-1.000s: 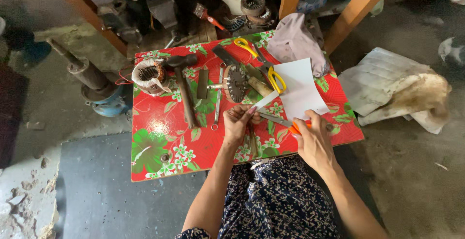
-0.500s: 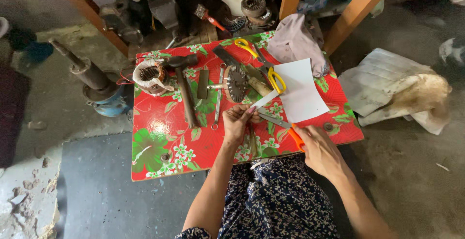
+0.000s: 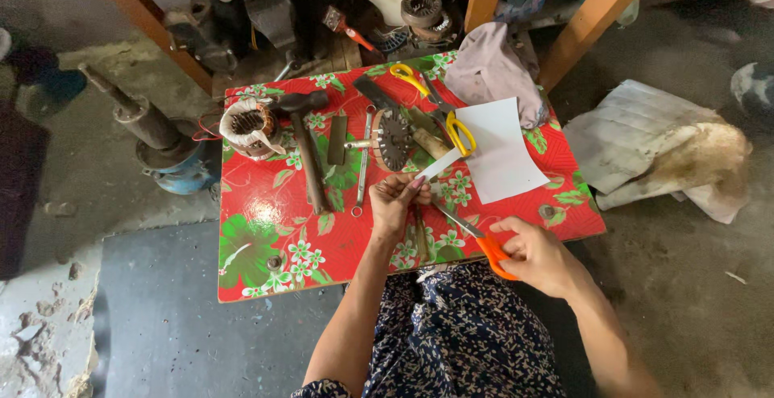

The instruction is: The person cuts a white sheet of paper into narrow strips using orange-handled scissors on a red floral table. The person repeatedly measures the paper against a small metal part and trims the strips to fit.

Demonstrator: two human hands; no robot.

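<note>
The right hand (image 3: pixel 538 254) hides most of the orange scissor handles (image 3: pixel 493 254).

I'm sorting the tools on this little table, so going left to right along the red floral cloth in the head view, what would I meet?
Wound motor coil → hammer → wrench → toothed rotor disc → yellow-handled scissors → white paper sheet, all on the table.

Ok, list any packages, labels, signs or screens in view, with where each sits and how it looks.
No packages, labels, signs or screens show.
Nearest thing: blank white paper sheet, lying flat at the right of the red floral table.
Narrow white paper strip, held in the left hand, beside orange-handled scissors in the right hand.
</note>
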